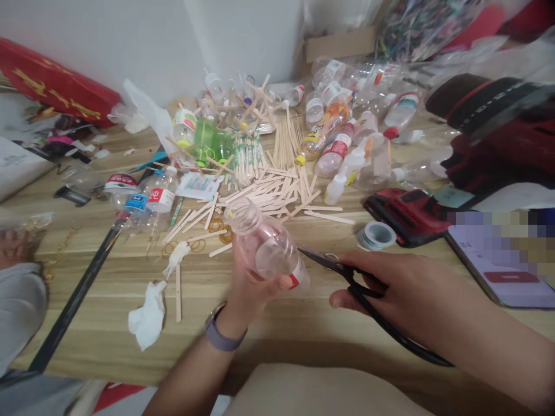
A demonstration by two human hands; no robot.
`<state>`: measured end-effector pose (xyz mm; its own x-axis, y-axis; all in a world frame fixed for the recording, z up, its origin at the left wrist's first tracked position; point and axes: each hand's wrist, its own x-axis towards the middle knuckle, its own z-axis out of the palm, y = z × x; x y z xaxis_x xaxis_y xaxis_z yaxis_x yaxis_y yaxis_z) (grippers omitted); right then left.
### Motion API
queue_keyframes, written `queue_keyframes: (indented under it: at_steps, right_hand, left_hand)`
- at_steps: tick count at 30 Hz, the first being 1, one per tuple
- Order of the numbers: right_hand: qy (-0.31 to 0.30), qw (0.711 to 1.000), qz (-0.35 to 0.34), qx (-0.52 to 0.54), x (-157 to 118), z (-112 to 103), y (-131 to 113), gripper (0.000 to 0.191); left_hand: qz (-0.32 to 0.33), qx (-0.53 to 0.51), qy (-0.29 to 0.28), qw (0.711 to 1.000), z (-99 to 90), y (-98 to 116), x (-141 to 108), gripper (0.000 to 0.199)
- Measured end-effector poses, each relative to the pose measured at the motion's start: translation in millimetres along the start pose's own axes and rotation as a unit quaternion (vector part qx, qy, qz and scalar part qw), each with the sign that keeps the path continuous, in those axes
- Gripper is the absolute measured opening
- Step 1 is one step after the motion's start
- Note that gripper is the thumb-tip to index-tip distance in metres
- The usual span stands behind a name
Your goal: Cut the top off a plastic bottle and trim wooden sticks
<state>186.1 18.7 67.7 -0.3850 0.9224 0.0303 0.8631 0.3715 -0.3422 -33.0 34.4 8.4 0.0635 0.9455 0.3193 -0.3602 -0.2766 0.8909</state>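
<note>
My left hand (249,289) is wrapped round a clear plastic bottle (271,245), which lies tilted with its uncapped mouth toward the upper left. A bit of red label shows near the bottle's lower end. My right hand (385,283) holds black-handled scissors (323,260), their dark blades pointing left at the bottle's side. The blade tips are close to the plastic; whether they touch it I cannot tell. A band with a watch circles my left wrist.
Wooden sticks (277,193) lie spread mid-table, with plastic bottles (338,147) behind. A tape roll (377,235), a red and black battery tool (407,214) and a phone (498,260) sit at right. White tissue (147,315) lies at left, and another person's hand (15,248) rests at the far left.
</note>
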Motion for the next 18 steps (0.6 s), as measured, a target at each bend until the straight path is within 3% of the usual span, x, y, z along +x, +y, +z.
queue_keyframes:
  at_steps: [9, 14, 18]
  right_hand:
    - [-0.016, 1.000, -0.001, 0.002, 3, -10, -12, 0.015]
    - [0.015, 0.999, -0.012, -0.038, 0, -5, -10, 0.023]
    - [0.029, 0.998, -0.015, -0.062, -2, 4, -9, 0.028]
  left_hand:
    - [-0.032, 0.058, 0.040, 0.997, 10.2, 11, -5, 0.059]
    - [-0.010, 0.041, 0.048, 0.998, 6.4, 5, -7, 0.062]
    - [-0.041, 0.008, 0.062, 0.997, 2.5, 0, -8, 0.064]
